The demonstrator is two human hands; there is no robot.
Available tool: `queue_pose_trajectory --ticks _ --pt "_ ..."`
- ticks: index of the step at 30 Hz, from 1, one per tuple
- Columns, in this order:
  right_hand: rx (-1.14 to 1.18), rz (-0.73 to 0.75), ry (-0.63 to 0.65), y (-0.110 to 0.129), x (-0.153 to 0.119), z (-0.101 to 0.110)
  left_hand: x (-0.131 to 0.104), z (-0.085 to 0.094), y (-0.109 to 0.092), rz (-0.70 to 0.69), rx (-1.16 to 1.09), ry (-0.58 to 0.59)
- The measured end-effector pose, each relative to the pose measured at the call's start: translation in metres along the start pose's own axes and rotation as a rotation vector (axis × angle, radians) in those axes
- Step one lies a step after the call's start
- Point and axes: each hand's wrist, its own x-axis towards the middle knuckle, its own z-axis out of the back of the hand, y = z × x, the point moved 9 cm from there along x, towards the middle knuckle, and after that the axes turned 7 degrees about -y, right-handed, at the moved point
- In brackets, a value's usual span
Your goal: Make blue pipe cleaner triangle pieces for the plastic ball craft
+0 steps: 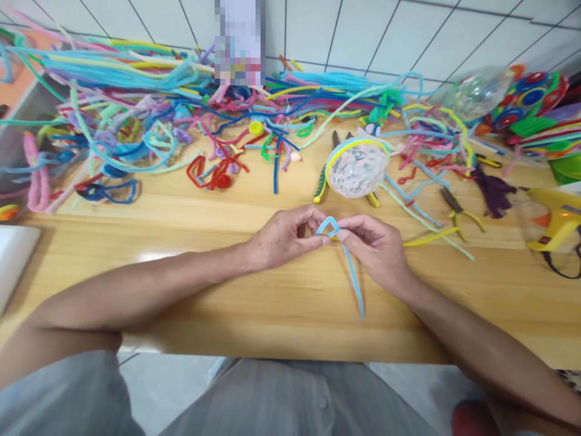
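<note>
A light blue pipe cleaner [353, 281] is bent into a small pointed loop between my two hands, and its straight tail hangs down toward the table's front. My left hand [295, 236] pinches the loop's left side between thumb and fingers. On the other side, my right hand [374, 245] is closed on the pipe cleaner where the tail leaves the loop. A yellow pipe cleaner [431, 237] lies by my right hand; whether it passes under the fingers is hidden. Just beyond both hands sits a clear dome [358, 169] with a blue and yellow rim.
Heaps of coloured pipe cleaners [136, 127] line the back of the wooden table [218, 321]. Green-and-yellow pliers [321, 184] lie partly under the dome. Small pliers [456, 209], a purple bundle [494, 189] and a yellow glue gun [556, 215] are at right. Tiled wall [358, 36] stands behind.
</note>
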Motion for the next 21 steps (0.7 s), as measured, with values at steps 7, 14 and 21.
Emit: queue_pose_trajectory --ticks 7,14,21 --pt "0.001 -0.056 -0.021 -0.002 0.003 0.003 0.001 0.005 -0.003 -0.048 -0.034 -0.012" --pt "0.24 -0.256 -0.14 -0.021 0.007 0.013 0.002 0.012 -0.009 -0.134 -0.101 -0.073" --pt "0.342 -0.345 -0.074 -0.017 -0.001 0.001 0.005 0.016 -0.014 -0.153 -0.152 -0.109"
